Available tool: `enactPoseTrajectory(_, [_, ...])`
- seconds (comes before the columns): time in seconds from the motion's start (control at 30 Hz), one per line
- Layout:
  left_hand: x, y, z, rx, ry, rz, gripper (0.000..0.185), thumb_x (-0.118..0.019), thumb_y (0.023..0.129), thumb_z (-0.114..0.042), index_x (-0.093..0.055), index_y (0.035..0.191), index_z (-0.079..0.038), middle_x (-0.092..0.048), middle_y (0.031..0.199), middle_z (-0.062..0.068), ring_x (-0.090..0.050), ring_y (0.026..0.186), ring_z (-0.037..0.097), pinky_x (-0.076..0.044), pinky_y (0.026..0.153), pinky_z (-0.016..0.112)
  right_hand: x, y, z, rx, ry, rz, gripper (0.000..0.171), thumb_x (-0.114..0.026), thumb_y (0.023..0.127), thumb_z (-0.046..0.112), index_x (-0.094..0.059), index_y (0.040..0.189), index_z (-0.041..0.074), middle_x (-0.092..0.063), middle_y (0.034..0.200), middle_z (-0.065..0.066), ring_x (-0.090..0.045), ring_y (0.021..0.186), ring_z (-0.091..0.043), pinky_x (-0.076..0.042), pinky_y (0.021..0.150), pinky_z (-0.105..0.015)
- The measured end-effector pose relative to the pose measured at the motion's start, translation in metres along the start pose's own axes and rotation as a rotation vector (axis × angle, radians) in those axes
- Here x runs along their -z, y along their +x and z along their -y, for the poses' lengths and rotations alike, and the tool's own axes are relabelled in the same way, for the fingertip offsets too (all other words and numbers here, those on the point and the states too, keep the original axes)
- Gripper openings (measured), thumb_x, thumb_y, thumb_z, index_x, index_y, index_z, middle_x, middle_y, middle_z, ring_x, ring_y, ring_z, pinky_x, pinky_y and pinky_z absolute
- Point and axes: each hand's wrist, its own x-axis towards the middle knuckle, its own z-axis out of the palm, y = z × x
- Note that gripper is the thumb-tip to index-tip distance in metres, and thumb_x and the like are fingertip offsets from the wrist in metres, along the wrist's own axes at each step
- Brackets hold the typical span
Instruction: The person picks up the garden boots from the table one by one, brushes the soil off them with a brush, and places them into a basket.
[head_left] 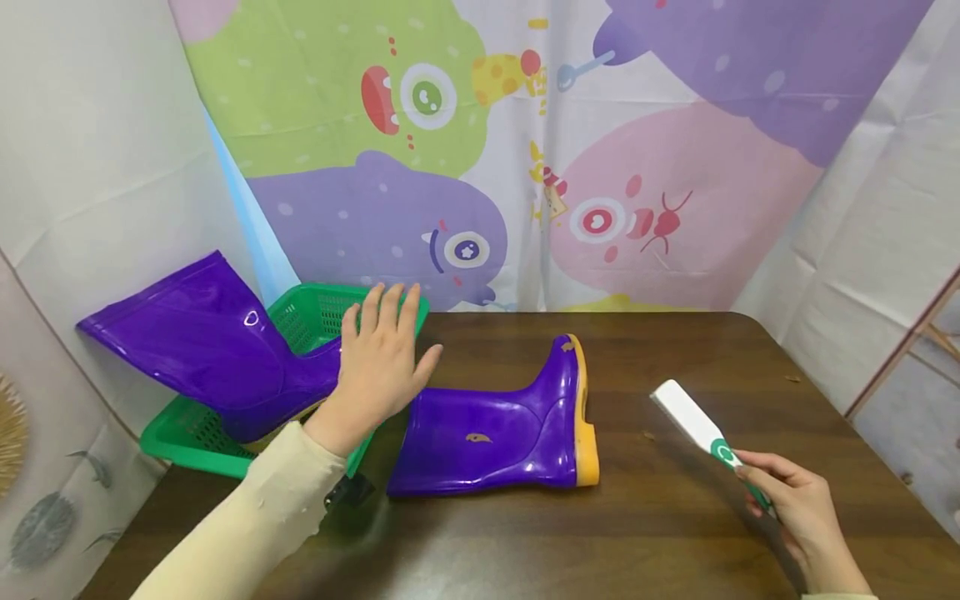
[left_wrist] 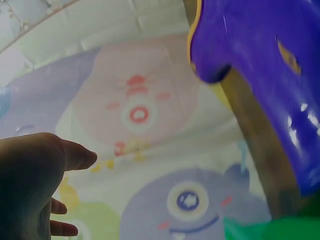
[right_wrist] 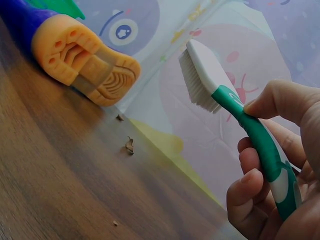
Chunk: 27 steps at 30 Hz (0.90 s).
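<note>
my left hand hovers flat and empty just left of the boot lying lengthwise on the table, sole toward my right hand, whose fingers grip the brush.

White-headed, green-handled brush held tilted above the table; bristles seemingly clean.

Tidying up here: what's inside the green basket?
A purple boot leans in the green basket, shaft sticking out left. The left hand and boot cover part of the basket floor.
</note>
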Motion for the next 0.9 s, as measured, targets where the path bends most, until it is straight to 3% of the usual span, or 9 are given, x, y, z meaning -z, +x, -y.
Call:
enactPoseTrajectory(0.23, [-0.028, -0.012, -0.028, -0.022, -0.029, 0.060, 0.075, -0.065, 0.094, -0.041, -0.036, 0.150, -0.001, -0.041, 0.147, 0.022, -0.028, 0.139, 0.041, -0.027, 0.109, 0.060, 0.001, 0.000, -0.001, 0.013, 0.010, 0.005, 0.031, -0.060, 0.089, -0.016, -0.080, 0.091, 0.007, -0.063, 0.065, 0.002, -0.054, 0.048, -0.008, -0.045, 0.041, -0.020])
enactPoseTrajectory(0.43, [-0.056, -0.022, -0.040, -0.015, -0.051, 0.126, 0.071, -0.063, 0.096, -0.039, -0.036, 0.150, -0.002, -0.040, 0.148, 0.021, -0.030, 0.140, 0.040, -0.027, 0.110, 0.060, 0.001, 0.000, -0.002, 0.019, 0.023, 0.011, 0.030, -0.060, 0.089, -0.016, -0.080, 0.092, 0.006, -0.063, 0.065, 0.002, -0.053, 0.048, -0.008, -0.045, 0.041, -0.020])
enactPoseTrajectory(0.6, [-0.077, -0.027, -0.039, 0.004, -0.082, 0.151, 0.067, -0.062, 0.098, -0.035, -0.036, 0.150, -0.002, -0.039, 0.148, 0.022, -0.029, 0.140, 0.041, -0.025, 0.111, 0.061, 0.001, 0.000, -0.002, 0.035, 0.023, 0.023, 0.031, -0.059, 0.089, -0.017, -0.080, 0.092, 0.005, -0.064, 0.066, 0.002, -0.053, 0.048, -0.007, -0.045, 0.041, -0.020])
enactPoseTrajectory(0.9, [-0.108, -0.030, -0.026, -0.018, -0.078, 0.212, 0.064, -0.060, 0.099, -0.032, -0.035, 0.149, -0.002, -0.036, 0.150, 0.021, -0.025, 0.142, 0.041, -0.022, 0.111, 0.064, 0.001, 0.000, -0.002, 0.022, -0.015, 0.017, 0.030, -0.061, 0.089, -0.015, -0.080, 0.092, 0.007, -0.063, 0.066, 0.002, -0.053, 0.049, -0.007, -0.045, 0.042, -0.020])
